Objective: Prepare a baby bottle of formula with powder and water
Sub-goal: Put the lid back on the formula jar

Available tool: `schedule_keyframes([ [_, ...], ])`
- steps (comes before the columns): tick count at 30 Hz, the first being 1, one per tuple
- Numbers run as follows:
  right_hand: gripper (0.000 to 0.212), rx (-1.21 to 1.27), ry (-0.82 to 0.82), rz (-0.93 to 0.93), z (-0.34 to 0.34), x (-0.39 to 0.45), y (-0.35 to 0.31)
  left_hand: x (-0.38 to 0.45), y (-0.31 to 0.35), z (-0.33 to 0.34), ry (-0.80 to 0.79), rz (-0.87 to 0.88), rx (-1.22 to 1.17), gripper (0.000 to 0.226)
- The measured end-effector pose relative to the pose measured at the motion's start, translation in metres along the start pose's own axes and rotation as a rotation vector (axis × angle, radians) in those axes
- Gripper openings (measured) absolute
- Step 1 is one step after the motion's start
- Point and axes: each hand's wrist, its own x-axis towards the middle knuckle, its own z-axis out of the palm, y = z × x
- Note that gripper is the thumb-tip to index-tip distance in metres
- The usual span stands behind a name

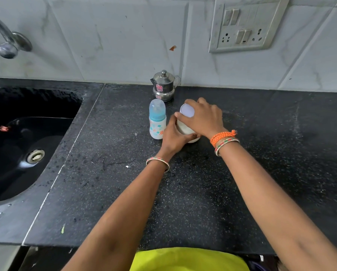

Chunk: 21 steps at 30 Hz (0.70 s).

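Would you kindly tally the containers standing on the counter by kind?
Baby bottle: 1
Steel pot: 1
White powder jar, held by the left hand and right hand: 1
Total: 3

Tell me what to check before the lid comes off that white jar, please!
1. Jar held steady: the left hand wraps the white jar near its base. Ok.
2. Lid gripped: the right hand sits on the pale lid. Ok.
3. Jar standing on the counter: it looks upright. Ok.
4. Baby bottle ready for powder: its clear cap and blue collar are on. Not ok.
5. Water at hand: the steel pot behind has its lid on, contents hidden. Cannot tell.
6. Scoop for the powder: none shows. Cannot tell.
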Motion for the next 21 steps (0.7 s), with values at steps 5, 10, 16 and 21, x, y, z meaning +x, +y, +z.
schedule_keyframes([
  [5, 0.062, 0.128, -0.212, 0.008, -0.024, 0.017, 0.011, -0.002, -0.007, -0.010, -0.182, -0.078, -0.025, 0.099],
  [10, 0.054, 0.311, -0.307, 0.014, -0.040, 0.036, 0.020, -0.014, -0.013, -0.014, -0.098, -0.163, -0.126, 0.082],
  [16, 0.059, 0.290, -0.221, -0.028, -0.060, 0.075, 0.020, 0.011, 0.003, -0.003, -0.031, -0.199, -0.060, 0.070],
  [21, 0.062, 0.261, -0.157, -0.003, -0.051, 0.125, 0.024, 0.042, 0.015, 0.012, 0.044, -0.181, -0.125, 0.067],
])
